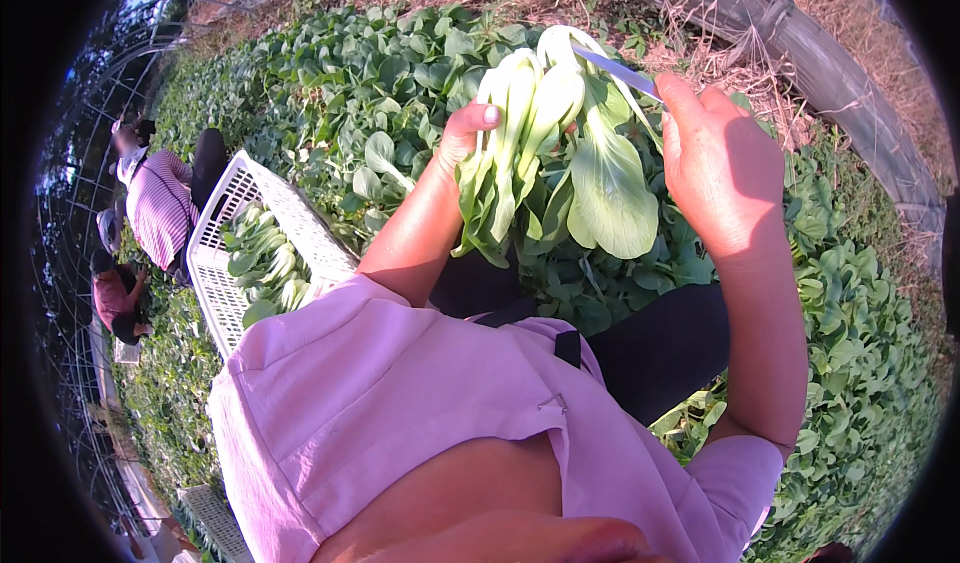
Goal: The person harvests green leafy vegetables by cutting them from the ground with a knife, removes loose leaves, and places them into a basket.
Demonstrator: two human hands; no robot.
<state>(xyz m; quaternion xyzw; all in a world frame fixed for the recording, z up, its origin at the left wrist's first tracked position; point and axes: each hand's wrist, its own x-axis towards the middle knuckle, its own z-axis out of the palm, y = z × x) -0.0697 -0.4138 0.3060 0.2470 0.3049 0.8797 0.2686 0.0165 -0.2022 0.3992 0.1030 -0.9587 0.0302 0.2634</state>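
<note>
My left hand [466, 129] grips a bunch of bok choy [517, 124], its pale stem ends up and its green leaves hanging down. The thumb lies across the stalks, while the other fingers are mostly hidden behind them. In my right hand [716, 158] is a knife, its handle hidden in the fist. The narrow knife blade [619, 69] points left and meets a bent white stalk at the top right of the bunch. One broad bok choy leaf [613, 195] hangs below, between my hands.
Left of me stands a white plastic crate [319, 236] with cut bok choy [266, 259] inside. Growing plants [855, 353] surround me. Beyond the crate crouches a person in a striped top [159, 203], with others [116, 293] farther off. A plastic-covered greenhouse edge [840, 75] curves along the upper right.
</note>
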